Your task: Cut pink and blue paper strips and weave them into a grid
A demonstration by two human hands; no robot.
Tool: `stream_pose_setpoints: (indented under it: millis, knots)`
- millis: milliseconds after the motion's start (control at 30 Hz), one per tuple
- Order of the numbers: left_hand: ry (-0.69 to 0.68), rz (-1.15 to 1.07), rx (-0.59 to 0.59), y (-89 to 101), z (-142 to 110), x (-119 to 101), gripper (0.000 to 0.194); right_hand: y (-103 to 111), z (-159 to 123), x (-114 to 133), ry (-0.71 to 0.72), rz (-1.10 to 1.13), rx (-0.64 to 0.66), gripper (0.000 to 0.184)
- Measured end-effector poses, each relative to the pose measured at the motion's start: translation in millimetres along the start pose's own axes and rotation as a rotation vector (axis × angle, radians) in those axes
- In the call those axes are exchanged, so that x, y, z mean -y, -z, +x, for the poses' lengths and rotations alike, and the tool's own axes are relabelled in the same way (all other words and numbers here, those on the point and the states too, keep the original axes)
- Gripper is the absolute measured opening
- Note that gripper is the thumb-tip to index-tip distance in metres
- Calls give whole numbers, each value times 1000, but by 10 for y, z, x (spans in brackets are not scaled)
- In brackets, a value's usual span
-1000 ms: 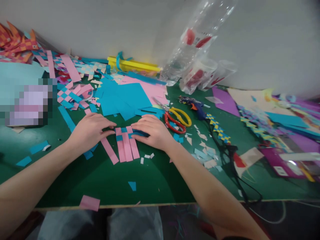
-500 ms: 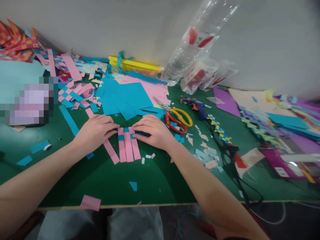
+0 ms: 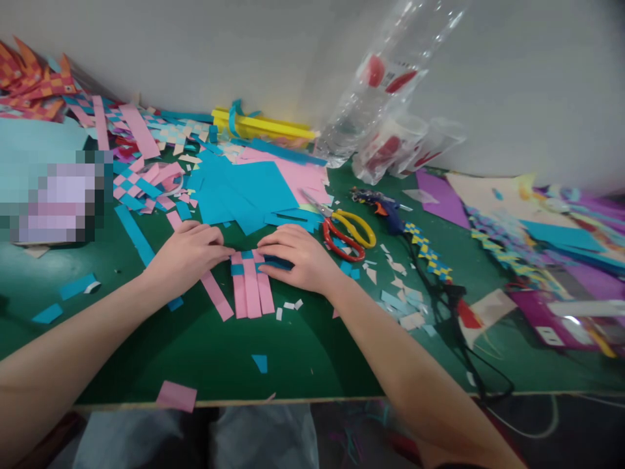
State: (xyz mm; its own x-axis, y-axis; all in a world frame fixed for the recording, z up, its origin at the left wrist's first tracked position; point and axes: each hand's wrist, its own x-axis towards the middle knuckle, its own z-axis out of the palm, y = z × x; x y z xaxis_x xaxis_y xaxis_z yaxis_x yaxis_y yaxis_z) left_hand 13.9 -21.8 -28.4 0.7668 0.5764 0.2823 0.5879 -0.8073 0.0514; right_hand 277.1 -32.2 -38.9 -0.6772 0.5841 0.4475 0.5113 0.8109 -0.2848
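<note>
A small woven piece of pink and blue paper strips [image 3: 251,290] lies flat in front of me, its pink ends pointing toward me. My left hand [image 3: 190,255] pinches its upper left corner between bent fingers and thumb. At the upper right edge, my right hand [image 3: 301,260] closes its fingers and thumb on the same weave. A dark blue strip end [image 3: 277,261] shows between the right thumb and fingers. Under my left hand runs a loose pink strip [image 3: 217,296]. Beside it lies a long blue strip [image 3: 135,236].
Scissors with red and yellow handles [image 3: 347,234] lie right of my right hand, near a blue glue gun [image 3: 390,218] with a black cord. Blue paper sheets [image 3: 254,189] are behind my hands. Plastic-wrapped cups [image 3: 385,146] stand by the wall. Paper scraps [image 3: 413,320] litter the green table.
My left fingers have drawn closer together at the corner of the weave. The woven piece has shifted very slightly toward me; my right hand stays nearly where it was.
</note>
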Motion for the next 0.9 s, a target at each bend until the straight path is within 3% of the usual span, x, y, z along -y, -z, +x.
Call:
stream_pose_setpoints:
  millis: [300, 500, 700, 900]
  knots:
    - [2, 66, -17, 41, -14, -18, 38, 6, 46, 130, 29, 61, 63, 39]
    - [27, -15, -59, 111, -19, -60, 35, -9, 48, 163, 57, 3, 141, 41]
    - [-92, 0, -16, 80, -9, -88, 32, -25, 35, 135, 92, -5, 140, 38]
    - [-126, 3, 24, 8, -12, -71, 31, -26, 36, 126, 87, -7, 120, 33]
